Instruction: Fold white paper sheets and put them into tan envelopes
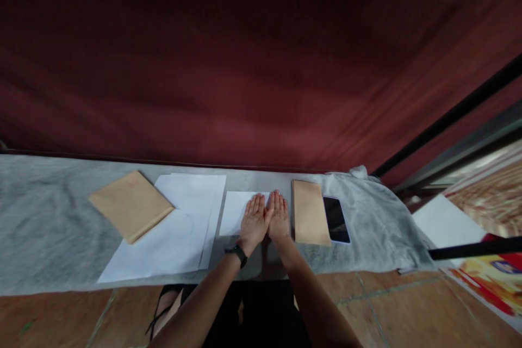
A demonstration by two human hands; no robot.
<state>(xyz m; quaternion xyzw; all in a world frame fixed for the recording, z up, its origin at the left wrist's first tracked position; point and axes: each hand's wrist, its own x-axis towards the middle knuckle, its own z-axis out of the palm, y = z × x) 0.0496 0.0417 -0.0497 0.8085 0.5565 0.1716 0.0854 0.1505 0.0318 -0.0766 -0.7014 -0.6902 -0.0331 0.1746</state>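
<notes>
A small white sheet of paper [233, 212], apparently folded, lies in the middle of the grey cloth. My left hand [254, 220] is flat on the right part of this paper, palm down, fingers stretched out. Close against it, my right hand [279, 216] also lies flat with straight fingers, at the paper's right end. The thumbs are near each other, and the hands cover that end of the paper. Just right of my right hand is a brown paper envelope [312, 213]. Larger white sheets [175, 234] are spread to the left of the small paper.
Another brown envelope [132, 205] rests partly on the white sheets. A phone [336, 219] lies beside the right envelope. Grey cloth [44, 223] covers the narrow surface, with a dark red panel [244, 92] behind it. Black bars [452, 114] and printed packaging [489, 277] are at the right.
</notes>
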